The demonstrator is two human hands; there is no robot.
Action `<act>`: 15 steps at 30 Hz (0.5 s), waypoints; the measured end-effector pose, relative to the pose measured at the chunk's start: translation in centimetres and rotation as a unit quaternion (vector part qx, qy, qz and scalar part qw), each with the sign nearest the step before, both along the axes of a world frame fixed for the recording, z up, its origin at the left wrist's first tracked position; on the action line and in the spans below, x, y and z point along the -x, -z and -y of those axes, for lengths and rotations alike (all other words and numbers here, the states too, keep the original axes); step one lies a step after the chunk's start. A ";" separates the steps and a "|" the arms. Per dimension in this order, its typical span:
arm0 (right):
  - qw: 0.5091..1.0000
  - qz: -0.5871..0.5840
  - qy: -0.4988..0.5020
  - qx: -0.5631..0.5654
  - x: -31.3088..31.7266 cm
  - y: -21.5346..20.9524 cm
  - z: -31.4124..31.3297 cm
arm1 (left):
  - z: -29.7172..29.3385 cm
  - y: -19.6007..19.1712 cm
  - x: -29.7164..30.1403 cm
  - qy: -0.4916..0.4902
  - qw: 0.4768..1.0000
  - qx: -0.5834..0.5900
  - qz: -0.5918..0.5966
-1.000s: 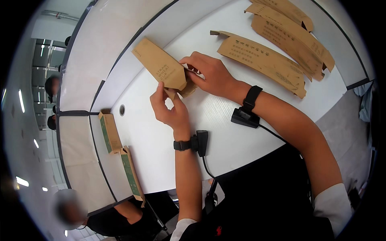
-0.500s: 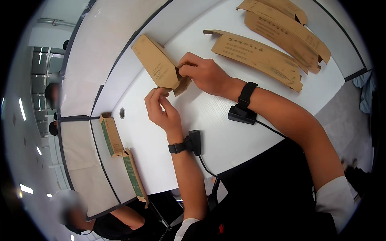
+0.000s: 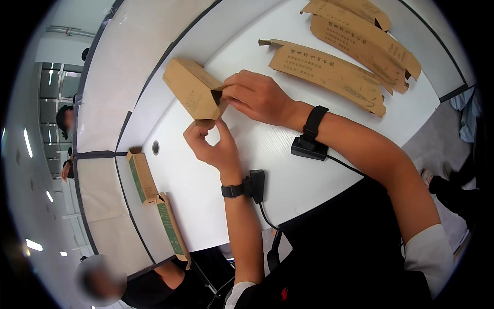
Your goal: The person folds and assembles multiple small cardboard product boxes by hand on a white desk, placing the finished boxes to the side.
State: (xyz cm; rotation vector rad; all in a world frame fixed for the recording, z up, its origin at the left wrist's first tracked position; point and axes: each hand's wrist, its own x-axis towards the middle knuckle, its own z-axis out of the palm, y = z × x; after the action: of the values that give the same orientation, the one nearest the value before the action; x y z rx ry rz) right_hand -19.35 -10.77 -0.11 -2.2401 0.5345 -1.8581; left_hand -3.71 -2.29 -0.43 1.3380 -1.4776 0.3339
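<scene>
A brown cardboard box (image 3: 191, 92), printed on its side, stands out from the low panel with its near end open toward me. My left hand (image 3: 215, 150) is below that end, fingers and thumb pinching the lower end flap. From the right, my right hand (image 3: 257, 98) holds the flap on the other side of the opening between thumb and fingers. The inside of the box looks dark and its contents cannot be made out. Each wrist wears a black strap with a small cabled black unit.
Several flattened brown cartons (image 3: 329, 77) lie at the far right of the white table (image 3: 288, 175). Two green-and-brown boxes (image 3: 144, 177) lie along the left panel, near a round cable hole (image 3: 156, 148). Another person (image 3: 103, 280) is beyond the partition at the lower left.
The box has tilted so that its open end faces me more. My left hand has shifted slightly right and down, still at the lower flap; my right hand has stayed by the side flap.
</scene>
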 end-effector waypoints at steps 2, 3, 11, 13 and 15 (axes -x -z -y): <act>0.999 -0.001 0.034 0.042 -0.1 -0.1 0.0 | 0.2 -0.1 0.8 -0.003 0.999 0.040 0.014; 0.998 0.023 0.024 0.054 -0.5 0.1 0.1 | 0.2 -0.3 1.4 0.021 0.997 0.068 -0.026; 0.999 0.031 -0.002 0.033 -0.8 0.3 -0.3 | -0.6 -1.2 1.6 -0.032 0.998 0.013 -0.054; 0.999 0.008 -0.007 0.034 -0.4 0.0 -0.5 | -0.6 -1.2 1.5 -0.037 0.998 0.017 -0.053; 0.999 -0.022 -0.012 0.042 -0.2 -0.2 -0.8 | -0.6 -1.1 1.2 -0.039 0.997 0.044 -0.046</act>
State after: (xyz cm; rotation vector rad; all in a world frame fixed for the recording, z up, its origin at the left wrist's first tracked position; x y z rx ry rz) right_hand -19.11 -10.02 0.11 -2.3361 0.4426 -1.8567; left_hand -4.90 -1.66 0.64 1.3254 -1.3214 0.3797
